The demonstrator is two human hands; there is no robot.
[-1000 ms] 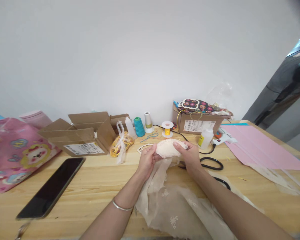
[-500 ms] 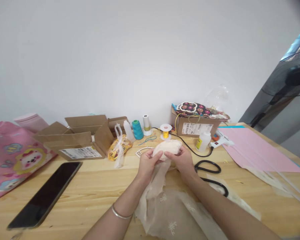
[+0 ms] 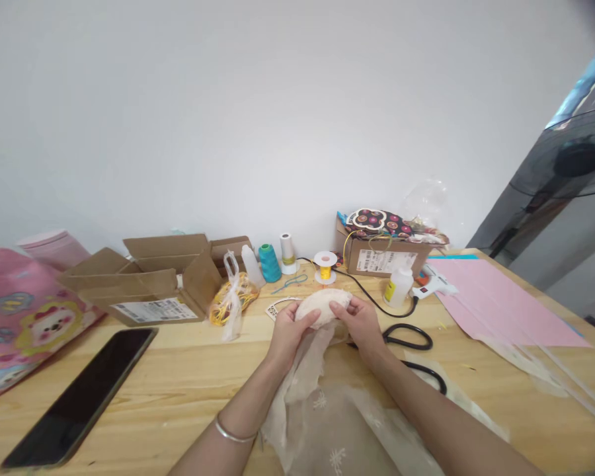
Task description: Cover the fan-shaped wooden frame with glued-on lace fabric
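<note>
Between both hands I hold a cream, rounded fabric-covered piece [image 3: 322, 308] above the table. My left hand [image 3: 291, 330] pinches its left side, thumb on the near face. My right hand [image 3: 361, 325] grips its right side the same way. Sheer beige fabric [image 3: 327, 410] with small white flower motifs trails from below the piece down to the table's near edge; whether it is joined to the piece I cannot tell. Black-handled scissors [image 3: 409, 337] lie beside my right wrist, their blades hidden. A pale openwork fan-shaped piece [image 3: 276, 309] lies beyond my left hand.
Behind the hands stand a yellow wire spool [image 3: 325, 270], a teal thread cone [image 3: 269, 263] and a glue bottle [image 3: 399, 287]. A white glue gun [image 3: 432, 284] lies right. Cardboard boxes [image 3: 153, 297] stand at the back; a phone [image 3: 84, 396] lies left, pink sheets [image 3: 506, 304] right.
The view has shifted slightly, so the tabletop things sit a little lower and further left. Both hands keep their hold on the cream piece, which shows a smoother curved top edge now.
</note>
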